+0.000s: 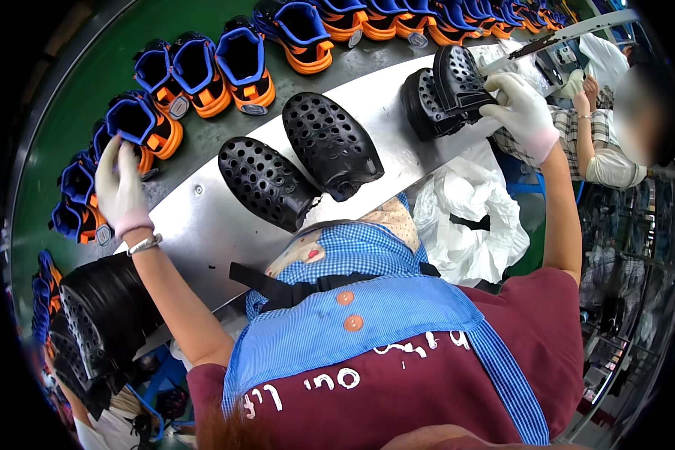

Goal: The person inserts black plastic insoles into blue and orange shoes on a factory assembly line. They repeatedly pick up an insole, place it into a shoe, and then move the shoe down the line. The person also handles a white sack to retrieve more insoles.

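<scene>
Closest to the lens, maroon T-shirt [529, 322] beneath one blue apron [397, 311], two orange buttons on its bib. Past these, across the silver metal desk [214, 232], two perforated black clog-shaped forms [330, 139] side by side, well apart from both gloved hands. By the desk's right end, a right-hand heap [457, 79] of at least two such forms, one leaning over another. At the near end of the upper form, white-gloved fingers of the right hand [523, 116], curled and touching; impossible to tell whether clamped. Over at the left, white-gloved fingers of the left hand [122, 191], slightly parted, overlapping the edge of a blue-lined orange-and-black sneaker [154, 131]; grip or mere contact, impossible to tell. Just above, three matching sneakers [195, 71] abreast; others too crowded to count. Below the left hand, a lower-left stack [101, 307] of black forms, at least two. Near the right forearm, one crumpled white plastic bag [469, 191].
</scene>
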`<act>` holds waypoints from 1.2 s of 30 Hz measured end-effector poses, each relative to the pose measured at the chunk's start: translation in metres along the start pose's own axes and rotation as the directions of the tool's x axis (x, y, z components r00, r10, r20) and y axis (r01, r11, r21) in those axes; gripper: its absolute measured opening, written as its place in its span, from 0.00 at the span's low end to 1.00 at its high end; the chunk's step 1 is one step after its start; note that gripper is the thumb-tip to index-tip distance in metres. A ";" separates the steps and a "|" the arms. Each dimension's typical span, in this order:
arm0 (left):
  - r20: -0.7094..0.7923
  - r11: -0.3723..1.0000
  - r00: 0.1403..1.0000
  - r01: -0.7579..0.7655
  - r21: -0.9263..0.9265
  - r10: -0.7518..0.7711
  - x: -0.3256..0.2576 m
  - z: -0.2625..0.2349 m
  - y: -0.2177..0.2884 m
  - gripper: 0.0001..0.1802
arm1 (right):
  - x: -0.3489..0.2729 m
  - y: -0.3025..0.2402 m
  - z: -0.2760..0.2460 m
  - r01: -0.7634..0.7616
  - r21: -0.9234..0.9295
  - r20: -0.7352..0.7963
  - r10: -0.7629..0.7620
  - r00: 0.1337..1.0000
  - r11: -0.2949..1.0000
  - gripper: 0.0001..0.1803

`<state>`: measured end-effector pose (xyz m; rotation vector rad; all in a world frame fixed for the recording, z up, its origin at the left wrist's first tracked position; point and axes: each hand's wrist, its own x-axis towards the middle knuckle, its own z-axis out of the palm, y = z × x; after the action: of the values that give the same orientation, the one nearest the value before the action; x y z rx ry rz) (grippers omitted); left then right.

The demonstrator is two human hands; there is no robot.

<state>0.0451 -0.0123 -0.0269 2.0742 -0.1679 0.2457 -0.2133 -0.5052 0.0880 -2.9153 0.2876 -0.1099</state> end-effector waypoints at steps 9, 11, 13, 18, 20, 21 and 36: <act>0.932 0.803 0.346 0.522 -0.287 0.108 -0.057 0.144 0.221 0.15 | -0.017 -0.069 0.001 0.295 0.334 -0.310 -0.191 0.931 0.895 0.21; 0.941 0.753 0.307 0.585 -0.302 0.140 -0.060 0.159 0.223 0.13 | -0.027 -0.051 0.003 0.240 0.439 -0.244 -0.142 0.959 0.866 0.24; 0.936 0.672 0.318 0.663 -0.332 0.149 -0.067 0.172 0.229 0.11 | -0.038 -0.031 0.008 0.191 0.480 -0.314 -0.035 0.949 0.856 0.23; 0.969 0.718 0.169 0.651 -0.245 0.178 -0.066 0.213 0.245 0.12 | -0.081 0.029 0.008 0.063 0.740 -0.469 0.447 0.762 0.669 0.19; 0.966 0.601 0.050 0.774 -0.198 0.254 -0.076 0.248 0.243 0.13 | -0.094 0.042 0.012 0.050 0.773 -0.468 0.515 0.718 0.633 0.19; 0.968 0.597 0.025 0.783 -0.174 0.250 -0.080 0.257 0.243 0.15 | -0.094 0.046 0.020 0.047 0.804 -0.457 0.567 0.685 0.592 0.19; 0.980 0.825 0.110 0.560 0.075 -0.164 -0.065 0.272 0.224 0.35 | -0.061 0.036 0.041 0.095 0.740 -0.458 0.395 0.797 0.666 0.22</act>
<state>-0.0389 -0.3586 0.0155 1.5206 -0.3957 -1.4427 -0.2753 -0.5193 0.0366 -1.9421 0.4613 -0.8997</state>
